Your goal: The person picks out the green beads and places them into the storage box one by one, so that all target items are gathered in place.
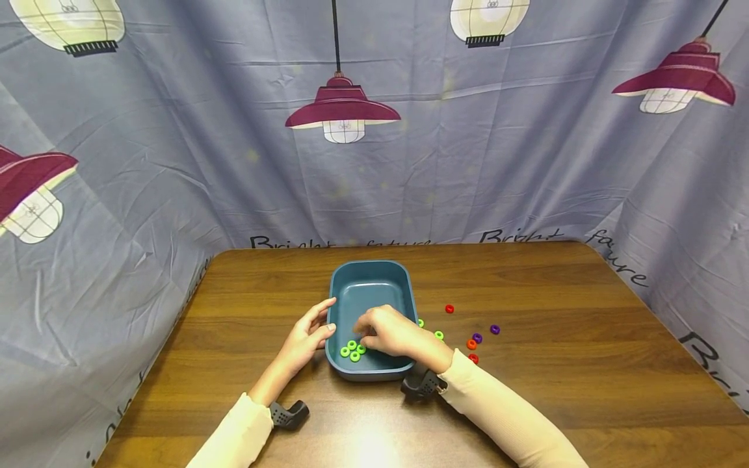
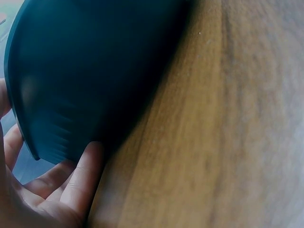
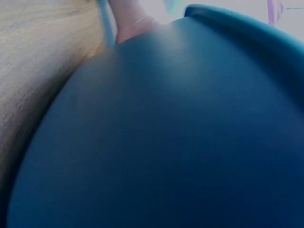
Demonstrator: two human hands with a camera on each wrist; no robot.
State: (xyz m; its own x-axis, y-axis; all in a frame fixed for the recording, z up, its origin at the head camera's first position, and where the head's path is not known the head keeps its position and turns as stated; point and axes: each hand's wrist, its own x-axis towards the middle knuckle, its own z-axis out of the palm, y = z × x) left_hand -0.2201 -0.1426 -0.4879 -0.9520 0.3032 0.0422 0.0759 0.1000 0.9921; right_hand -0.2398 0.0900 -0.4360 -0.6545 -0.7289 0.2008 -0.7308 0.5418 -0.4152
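Note:
A blue rectangular bin stands on the wooden table, with several small green rings at its near left inside corner. My left hand is at the bin's left side, its fingers spread along the outer wall and rim. In the left wrist view, fingers lie against the bin's dark wall. Inside the bin, my right hand hangs palm down with bent fingers, thumb just above the green rings. No ring shows between its thumb and fingers. The right wrist view is mostly filled by the bin's outer wall.
Right of the bin, more rings lie loose on the table: a green ring, a red ring, an orange ring and a purple ring among them. A grey curtain printed with lamps hangs behind the table.

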